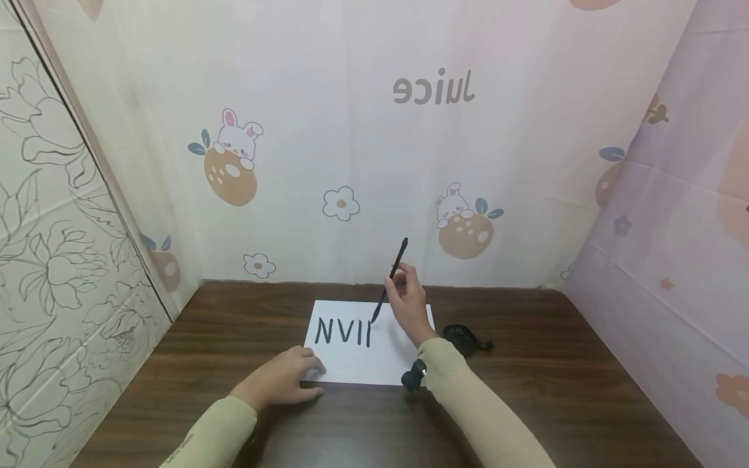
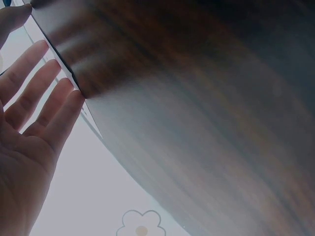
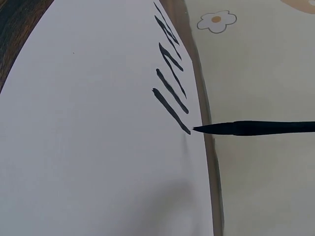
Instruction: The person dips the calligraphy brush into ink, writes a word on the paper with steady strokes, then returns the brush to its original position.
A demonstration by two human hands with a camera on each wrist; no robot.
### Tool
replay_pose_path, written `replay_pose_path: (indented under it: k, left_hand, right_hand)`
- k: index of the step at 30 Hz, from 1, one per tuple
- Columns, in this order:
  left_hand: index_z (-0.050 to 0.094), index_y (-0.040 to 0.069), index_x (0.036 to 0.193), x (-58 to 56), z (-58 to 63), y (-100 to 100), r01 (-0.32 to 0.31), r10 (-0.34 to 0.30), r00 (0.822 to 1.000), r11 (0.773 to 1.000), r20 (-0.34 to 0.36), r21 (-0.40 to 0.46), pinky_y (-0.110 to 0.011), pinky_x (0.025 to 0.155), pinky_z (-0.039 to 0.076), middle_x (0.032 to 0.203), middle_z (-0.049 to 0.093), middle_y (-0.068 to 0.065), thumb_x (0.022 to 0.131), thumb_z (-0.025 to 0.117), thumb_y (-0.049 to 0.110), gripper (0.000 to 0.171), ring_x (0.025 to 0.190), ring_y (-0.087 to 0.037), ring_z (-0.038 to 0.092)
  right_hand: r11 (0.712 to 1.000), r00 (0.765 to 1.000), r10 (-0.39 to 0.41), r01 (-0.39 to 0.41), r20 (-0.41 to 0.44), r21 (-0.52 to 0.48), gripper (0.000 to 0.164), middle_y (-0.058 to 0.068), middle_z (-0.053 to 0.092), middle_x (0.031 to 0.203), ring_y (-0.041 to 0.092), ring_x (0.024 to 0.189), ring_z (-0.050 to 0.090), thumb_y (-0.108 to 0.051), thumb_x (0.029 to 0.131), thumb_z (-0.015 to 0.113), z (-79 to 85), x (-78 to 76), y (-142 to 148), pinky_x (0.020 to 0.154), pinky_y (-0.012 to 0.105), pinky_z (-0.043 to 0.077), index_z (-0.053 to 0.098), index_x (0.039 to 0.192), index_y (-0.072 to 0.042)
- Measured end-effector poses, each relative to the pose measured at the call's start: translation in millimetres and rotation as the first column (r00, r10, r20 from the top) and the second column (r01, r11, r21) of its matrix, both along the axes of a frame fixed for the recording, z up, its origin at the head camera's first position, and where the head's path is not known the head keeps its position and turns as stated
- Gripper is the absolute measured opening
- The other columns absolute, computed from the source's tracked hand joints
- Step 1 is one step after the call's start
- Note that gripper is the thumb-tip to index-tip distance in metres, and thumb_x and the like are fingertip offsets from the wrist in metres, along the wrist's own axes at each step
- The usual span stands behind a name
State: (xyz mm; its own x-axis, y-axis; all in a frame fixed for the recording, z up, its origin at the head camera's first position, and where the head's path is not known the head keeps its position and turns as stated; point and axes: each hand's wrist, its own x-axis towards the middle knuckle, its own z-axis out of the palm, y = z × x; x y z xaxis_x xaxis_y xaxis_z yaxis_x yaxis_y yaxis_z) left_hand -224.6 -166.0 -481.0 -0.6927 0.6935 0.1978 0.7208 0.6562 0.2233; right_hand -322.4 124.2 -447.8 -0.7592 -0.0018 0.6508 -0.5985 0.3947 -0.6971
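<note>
Evidently writing is the step in hand. At the left, the left hand (image 1: pixel 287 378) lies relaxed, gripping nothing, its fingers resting on the near left corner of the paper (image 1: pixel 363 367) and its thumb just off the sheet, on the counter (image 1: pixel 497 396). The paper lies flat near the middle of the counter's far edge, with a narrow strip of wood beyond it. It is white and plain but for the letters (image 1: pixel 343 331) along its upper left part: N, V, then two uprights that may be an unfinished letter. Their strokes are black and uneven, some tapering thin. Next comes the brush (image 1: pixel 396 266), slim and dark, slanting up to the right, its pointed tip at the top of the last upright; whether it touches the paper I cannot tell. The right hand (image 1: pixel 409 296) pinches its shaft between thumb and fingers. A further stroke would call for light, even pressure, the left hand steadying the sheet. Beyond the paper's right edge, a black thing (image 1: pixel 459 339) sits on the counter, beside the right sleeve (image 1: pixel 468 390).
</note>
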Motion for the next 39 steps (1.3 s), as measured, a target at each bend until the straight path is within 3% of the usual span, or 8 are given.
replay_pose_path:
  k: [10,39]
  left_hand:
    - [0.073,0.014,0.105,-0.1,0.1,-0.1,0.008,-0.008,1.0,1.0,-0.008,0.003,-0.033,0.08,0.051,0.099,0.065,0.006,0.086,0.079,0.034,0.028,0.09,-0.01,0.056]
    - [0.073,0.016,0.106,-0.6,-2.0,0.2,-0.011,0.011,1.0,1.0,0.001,-0.007,-0.034,0.082,0.052,0.1,0.066,0.006,0.086,0.077,0.037,0.029,0.093,-0.011,0.058]
  right_hand:
    - [1.0,0.999,-0.011,0.012,0.04,-0.016,0.032,0.006,0.061,0.098,0.019,0.091,0.061,-0.016,0.102,0.06,-4.1,-1.3,-0.2,0.084,0.039,0.054,0.048,0.132,-0.01]
    - [1.0,0.995,-0.017,0.019,0.103,-0.017,0.035,0.006,0.061,0.104,0.019,0.099,0.062,-0.021,0.103,0.058,-10.8,0.1,5.6,0.093,0.036,0.052,0.047,0.135,-0.01]
